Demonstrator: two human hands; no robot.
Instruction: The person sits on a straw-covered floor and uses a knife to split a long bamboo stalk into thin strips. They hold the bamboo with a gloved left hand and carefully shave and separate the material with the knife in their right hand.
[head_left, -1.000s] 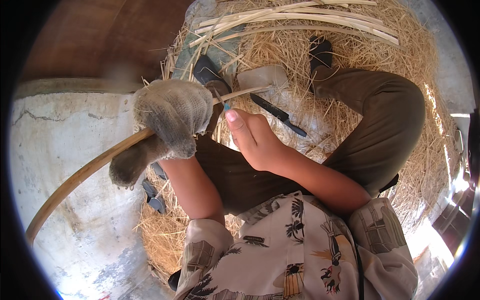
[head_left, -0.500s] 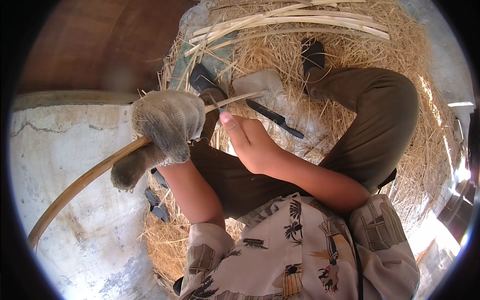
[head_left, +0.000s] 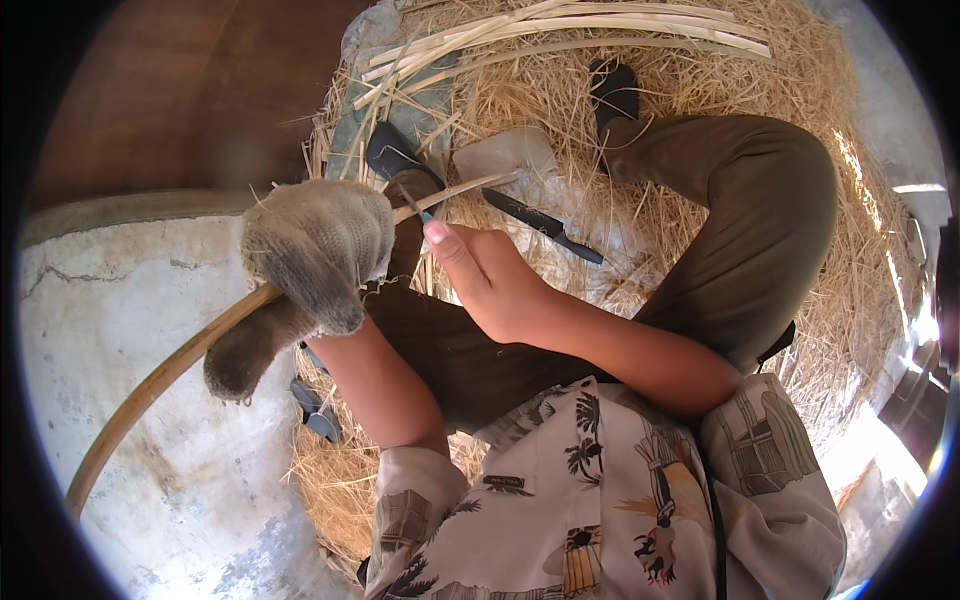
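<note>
My left hand [head_left: 318, 245], in a dirty knitted work glove, is closed around a long curved wooden strip [head_left: 165, 378], likely bamboo or cane. The strip bends down to the left over the wall, and its thin pale end [head_left: 470, 186] sticks out past the glove to the right. Bare and closed, my right hand [head_left: 495, 285] grips a small knife [head_left: 409, 198]. Its narrow blade crosses the strip just beside the glove, thumb against the blade's base; the handle is mostly hidden in the fist. A larger black knife [head_left: 528, 214] lies on the ground beyond my right hand.
Shavings and straw [head_left: 520, 95] cover the ground around my legs. Long split strips [head_left: 600, 22] lie in a bundle at the far side. A flat grey slab [head_left: 500, 153] rests by my foot. A cracked pale wall [head_left: 130, 270] stands at left, with dark sandals [head_left: 318, 412] near it.
Both hands, with the strip and small knife, have shifted slightly left. The strip's left end sits a little lower. The background has slid slightly up and left in view.
</note>
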